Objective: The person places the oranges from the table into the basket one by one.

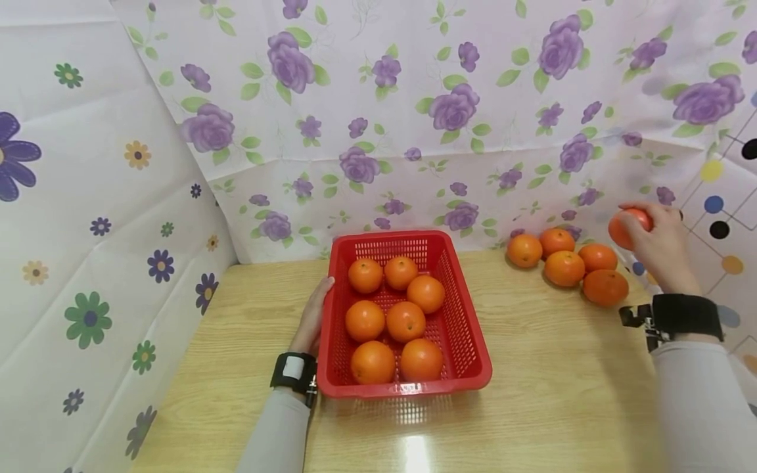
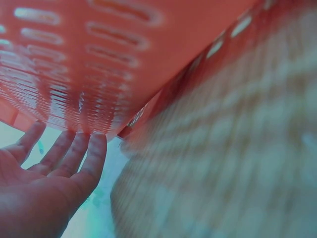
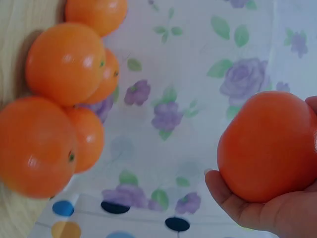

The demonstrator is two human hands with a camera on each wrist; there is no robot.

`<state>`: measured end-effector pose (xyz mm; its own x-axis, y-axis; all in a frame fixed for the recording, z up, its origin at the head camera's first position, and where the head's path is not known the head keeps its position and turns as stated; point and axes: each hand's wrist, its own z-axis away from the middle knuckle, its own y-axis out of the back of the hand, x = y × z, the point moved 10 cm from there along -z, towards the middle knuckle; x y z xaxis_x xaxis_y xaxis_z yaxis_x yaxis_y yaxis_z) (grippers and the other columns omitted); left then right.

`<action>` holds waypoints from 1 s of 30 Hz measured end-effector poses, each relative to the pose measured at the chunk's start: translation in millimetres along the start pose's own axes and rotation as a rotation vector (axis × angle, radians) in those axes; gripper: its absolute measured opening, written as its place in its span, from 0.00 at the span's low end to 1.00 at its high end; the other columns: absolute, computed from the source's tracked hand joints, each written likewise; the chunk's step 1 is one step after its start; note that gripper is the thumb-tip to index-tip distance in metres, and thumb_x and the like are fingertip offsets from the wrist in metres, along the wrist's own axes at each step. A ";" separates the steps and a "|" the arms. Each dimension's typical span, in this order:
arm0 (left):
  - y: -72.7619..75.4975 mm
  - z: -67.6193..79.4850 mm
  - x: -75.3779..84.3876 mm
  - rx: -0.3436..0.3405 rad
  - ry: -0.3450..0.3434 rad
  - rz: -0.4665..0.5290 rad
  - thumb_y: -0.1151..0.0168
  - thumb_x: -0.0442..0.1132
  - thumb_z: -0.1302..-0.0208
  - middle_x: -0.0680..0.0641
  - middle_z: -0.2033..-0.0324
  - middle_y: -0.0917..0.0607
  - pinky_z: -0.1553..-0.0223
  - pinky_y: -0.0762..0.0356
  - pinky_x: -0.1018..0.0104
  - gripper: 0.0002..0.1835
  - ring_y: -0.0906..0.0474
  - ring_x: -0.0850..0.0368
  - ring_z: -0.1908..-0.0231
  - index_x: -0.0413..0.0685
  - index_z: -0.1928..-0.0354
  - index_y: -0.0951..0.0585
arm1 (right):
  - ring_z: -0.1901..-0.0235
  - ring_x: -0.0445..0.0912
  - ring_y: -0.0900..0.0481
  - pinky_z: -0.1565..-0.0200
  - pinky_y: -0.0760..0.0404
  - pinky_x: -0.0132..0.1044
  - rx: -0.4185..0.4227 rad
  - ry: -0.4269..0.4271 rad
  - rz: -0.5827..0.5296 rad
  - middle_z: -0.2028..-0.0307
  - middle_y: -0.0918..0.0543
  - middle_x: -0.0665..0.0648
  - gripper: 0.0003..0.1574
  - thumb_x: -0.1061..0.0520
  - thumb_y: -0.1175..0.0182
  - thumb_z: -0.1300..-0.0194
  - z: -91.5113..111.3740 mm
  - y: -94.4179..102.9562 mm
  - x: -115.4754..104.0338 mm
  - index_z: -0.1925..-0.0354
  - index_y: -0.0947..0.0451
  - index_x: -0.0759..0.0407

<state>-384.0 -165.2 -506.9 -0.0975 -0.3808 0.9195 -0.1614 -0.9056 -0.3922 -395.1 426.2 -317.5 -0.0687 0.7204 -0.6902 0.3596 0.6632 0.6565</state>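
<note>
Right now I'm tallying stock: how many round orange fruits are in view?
13 orange fruits: seven in the red basket (three far, two midway, two near), five clustered on the table right of it, one fruit in the right hand. More could hide behind the cluster.

Orange and red set against floral purple.
Red-orange is shown by the orange (image 3: 267, 148) held in the right hand (image 1: 664, 246); beside that grip, brighter oranges (image 1: 564, 269) are dotted green. Behind it, white cloth (image 1: 514, 118) is printed with purple roses and green leaves; to its right, white sheeting (image 1: 739, 226) is spotted black, blue and yellow. The basket (image 1: 461, 322) by the left hand (image 1: 310, 319) is coloured plain red.
</note>
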 end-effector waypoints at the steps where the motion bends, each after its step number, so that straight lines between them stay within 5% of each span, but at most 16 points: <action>1: 0.3 0.0 -0.1 0.002 -0.001 0.000 0.52 0.57 0.19 0.43 0.27 0.32 0.29 0.34 0.50 0.33 0.39 0.42 0.26 0.53 0.20 0.40 | 0.45 0.66 0.40 0.55 0.34 0.45 -0.008 0.001 -0.004 0.31 0.44 0.76 0.32 0.44 0.54 0.19 -0.3 -2.3 -3.1 0.30 0.32 0.63; 10: 0.4 0.0 0.2 -0.004 0.001 -0.008 0.52 0.58 0.19 0.43 0.26 0.33 0.30 0.32 0.52 0.33 0.39 0.42 0.26 0.53 0.21 0.40 | 0.38 0.75 0.42 0.41 0.38 0.69 -0.042 0.074 -0.036 0.30 0.44 0.78 0.30 0.45 0.53 0.18 1.0 -23.4 -33.5 0.31 0.32 0.64; 30: 1.1 0.3 -0.8 0.003 0.018 -0.010 0.51 0.60 0.20 0.44 0.26 0.33 0.32 0.30 0.55 0.34 0.39 0.42 0.26 0.54 0.20 0.41 | 0.39 0.70 0.35 0.40 0.33 0.69 -0.139 0.215 -0.126 0.33 0.40 0.72 0.28 0.44 0.51 0.18 8.1 -78.7 -123.7 0.32 0.29 0.59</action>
<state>-383.7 -165.9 -508.1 -0.1132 -0.3682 0.9228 -0.1592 -0.9101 -0.3827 -407.4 283.2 -286.3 -0.3056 0.6474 -0.6982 0.2055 0.7608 0.6155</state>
